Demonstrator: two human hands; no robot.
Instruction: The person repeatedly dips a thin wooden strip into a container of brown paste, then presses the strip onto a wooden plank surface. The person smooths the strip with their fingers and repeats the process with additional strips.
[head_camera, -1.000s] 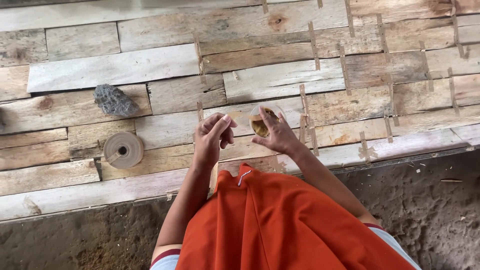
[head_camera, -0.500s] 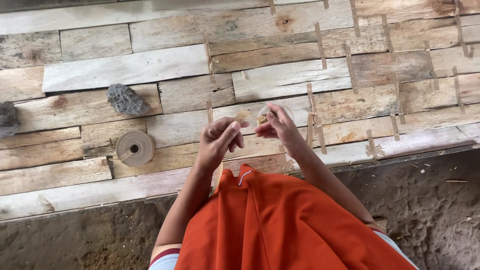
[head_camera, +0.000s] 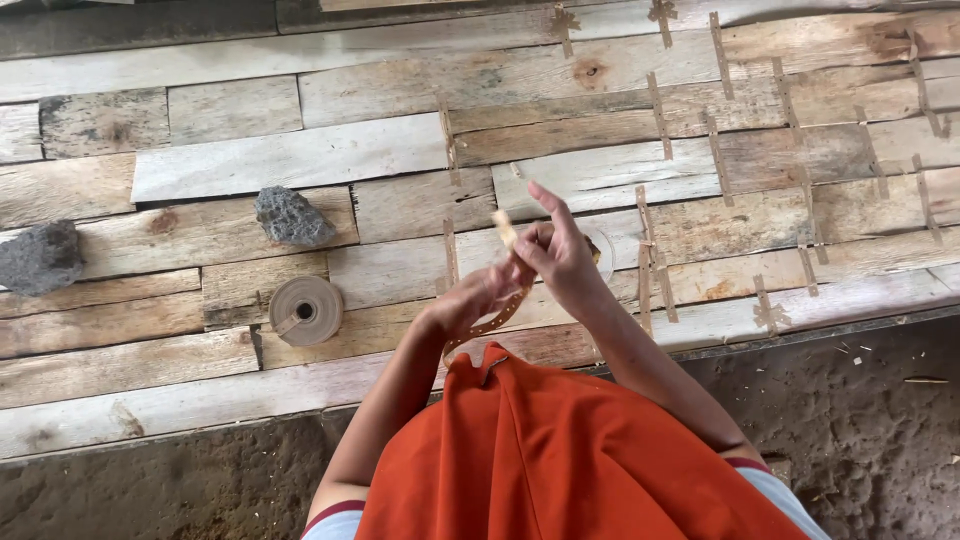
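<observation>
My left hand (head_camera: 478, 298) and my right hand (head_camera: 560, 258) meet above the weathered wood veneer sheets (head_camera: 300, 160). Between them runs a thin brown perforated tape strip (head_camera: 490, 322). It goes from a short end sticking up by my right fingers down to my left wrist. My left fingers pinch the strip. My right hand grips it with the forefinger pointing up. A small tape roll (head_camera: 603, 250) peeks out behind that hand, mostly hidden.
A larger roll of brown tape (head_camera: 305, 310) lies flat on the wood to the left. Two grey stones (head_camera: 292, 216) (head_camera: 40, 258) rest on the sheets. Short tape pieces (head_camera: 658, 115) bridge several seams. Bare earth (head_camera: 880, 420) lies below the wood's near edge. An orange garment (head_camera: 560, 460) covers my lap.
My hands have come closer together and a longer length of tape strip now hangs between them. My right forefinger has lifted. The view has shifted, so the stones and the roll appear further right.
</observation>
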